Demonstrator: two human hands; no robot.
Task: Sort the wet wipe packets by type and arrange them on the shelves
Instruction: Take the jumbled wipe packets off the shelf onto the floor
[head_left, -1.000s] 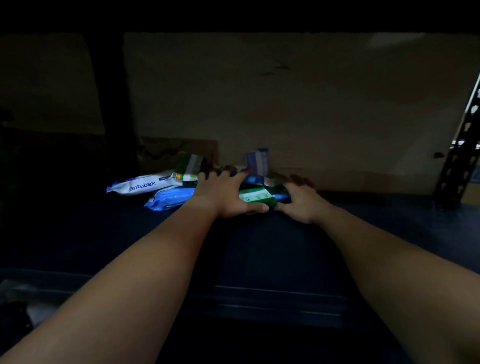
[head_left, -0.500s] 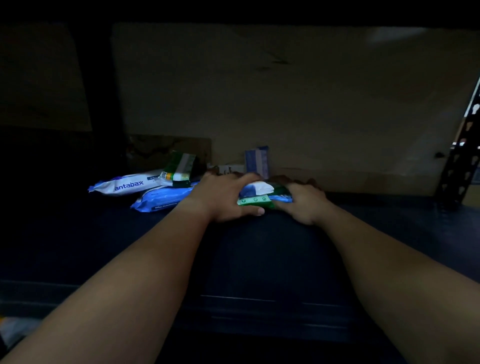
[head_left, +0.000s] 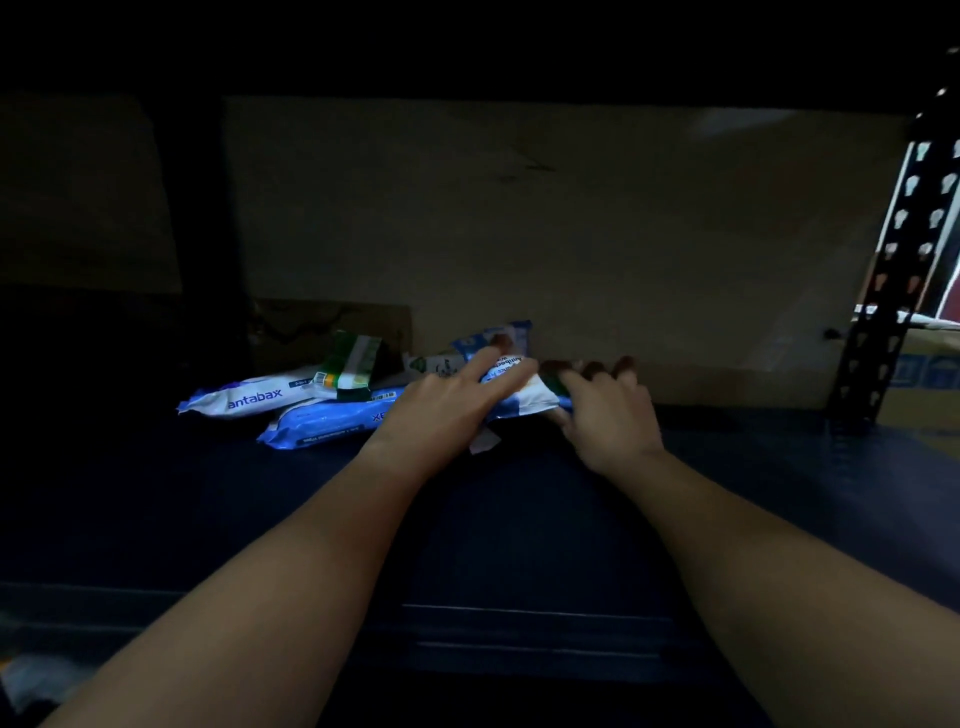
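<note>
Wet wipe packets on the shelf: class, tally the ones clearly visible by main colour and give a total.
Blue or blue-and-white: 4 (antabax packet, flat blue packet, held packet between left hand and right hand, upright packet behind)
Green: 1 (tilted green packet)
Total: 5; anything hidden under the hands is uncounted.

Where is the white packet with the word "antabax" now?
In the head view the antabax packet lies flat on the dark shelf, furthest left in the pile, behind the blue packet and left of the left hand.
</note>
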